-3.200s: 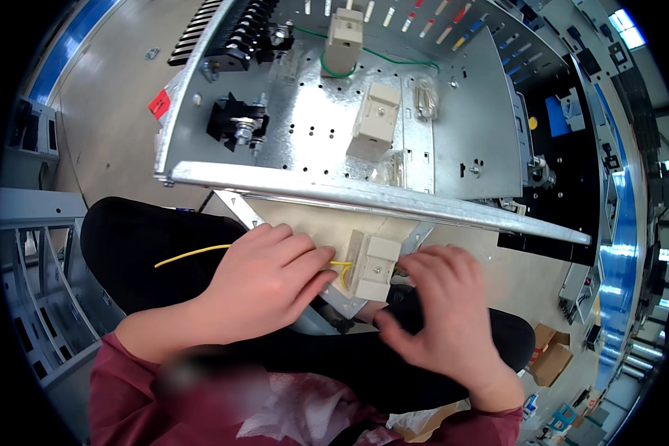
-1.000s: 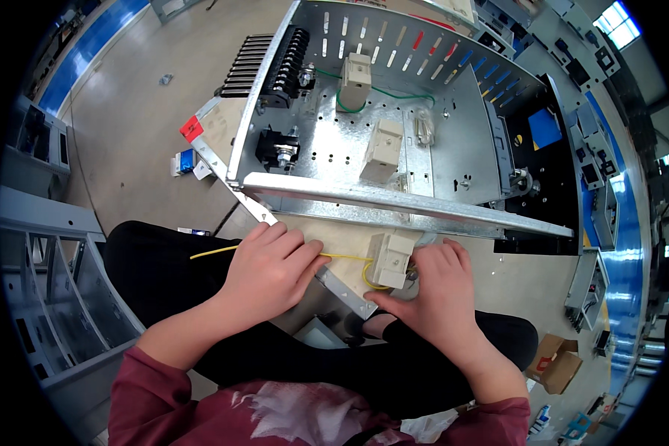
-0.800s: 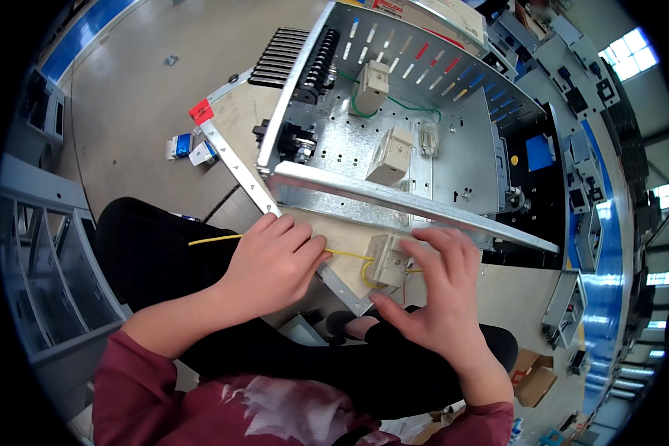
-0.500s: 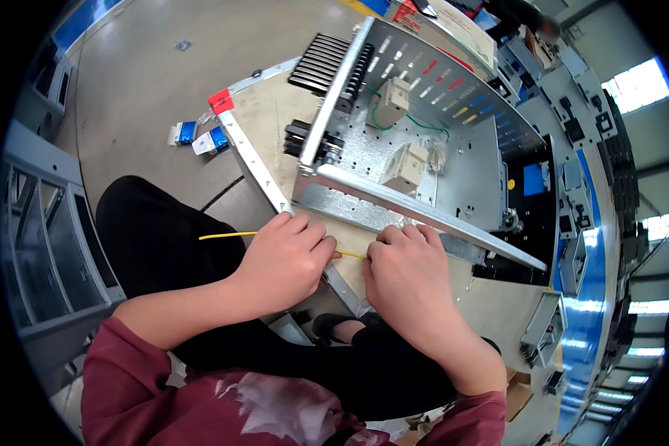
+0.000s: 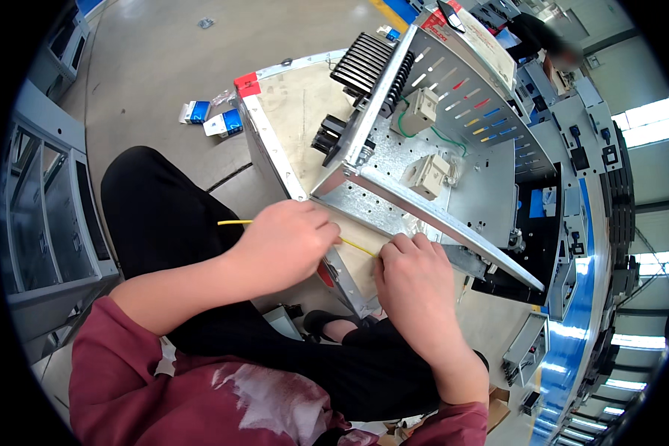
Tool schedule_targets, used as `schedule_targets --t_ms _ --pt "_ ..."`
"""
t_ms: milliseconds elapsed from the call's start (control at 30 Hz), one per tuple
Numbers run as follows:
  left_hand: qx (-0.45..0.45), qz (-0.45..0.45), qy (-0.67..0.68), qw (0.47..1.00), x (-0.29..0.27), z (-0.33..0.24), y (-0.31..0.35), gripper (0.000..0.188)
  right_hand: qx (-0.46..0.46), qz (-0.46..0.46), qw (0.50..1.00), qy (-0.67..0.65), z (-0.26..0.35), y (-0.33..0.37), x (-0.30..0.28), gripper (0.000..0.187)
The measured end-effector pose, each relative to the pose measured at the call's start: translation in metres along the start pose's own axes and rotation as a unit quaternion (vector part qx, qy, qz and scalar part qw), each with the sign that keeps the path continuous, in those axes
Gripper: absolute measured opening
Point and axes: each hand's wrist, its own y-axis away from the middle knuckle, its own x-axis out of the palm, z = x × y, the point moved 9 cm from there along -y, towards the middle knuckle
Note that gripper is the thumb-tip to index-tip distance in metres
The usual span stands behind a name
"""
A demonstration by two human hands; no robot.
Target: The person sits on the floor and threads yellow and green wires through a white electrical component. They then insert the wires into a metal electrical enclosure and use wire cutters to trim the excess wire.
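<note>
Left grip pinches wire; right grip curled, can't tell on what. Probably guiding wire; next likely needs steady tension.

Pic is bright, w/ light from the windows at rt, which look almost white. Shiny spots show on the blue floor strip & metal box. Black pants are v. dark. L hand & R hand look pretty clear. Edges bend, corners go black. Far person, top rt, is partly blurry.
</note>
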Motion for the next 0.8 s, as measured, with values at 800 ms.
schedule_targets --t_ms 800 --pt "-0.047 0.041 0.088 0.994 -0.01 0.037 0.013 0.013 0.071 -0.089 0.993 -0.018 0.007 0.001 0.012 0.03"
